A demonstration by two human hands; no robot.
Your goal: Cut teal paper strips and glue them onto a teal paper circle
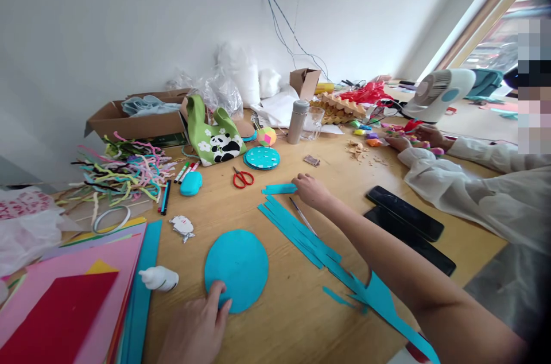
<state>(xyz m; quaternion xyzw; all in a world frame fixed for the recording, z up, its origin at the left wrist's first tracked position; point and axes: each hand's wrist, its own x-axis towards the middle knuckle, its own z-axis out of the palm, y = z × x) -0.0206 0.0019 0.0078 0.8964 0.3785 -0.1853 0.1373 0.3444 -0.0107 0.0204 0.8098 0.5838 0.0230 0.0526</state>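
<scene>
A flat blue paper disc (236, 266) lies on the wooden table, and the fingertips of my left hand (198, 324) rest on its lower left edge, thumb and forefinger apart. Farther off, my right hand (310, 189) has its fingers closed on the right end of a short blue paper strip (278, 189). Longer blue strips (297, 232) run diagonally below it, beside a thin pen (303, 216). Red-handled scissors (243, 179) and a decorated blue disc (262, 158) sit beyond. A white glue bottle (160, 278) lies left of the plain disc.
Coloured paper sheets (60, 306) are stacked at the left. Pipe cleaners (124, 169), a panda bag (215, 137) and a steel bottle (297, 122) stand toward the wall. Two phones (404, 213) lie at the right, near another person's sleeves (451, 180).
</scene>
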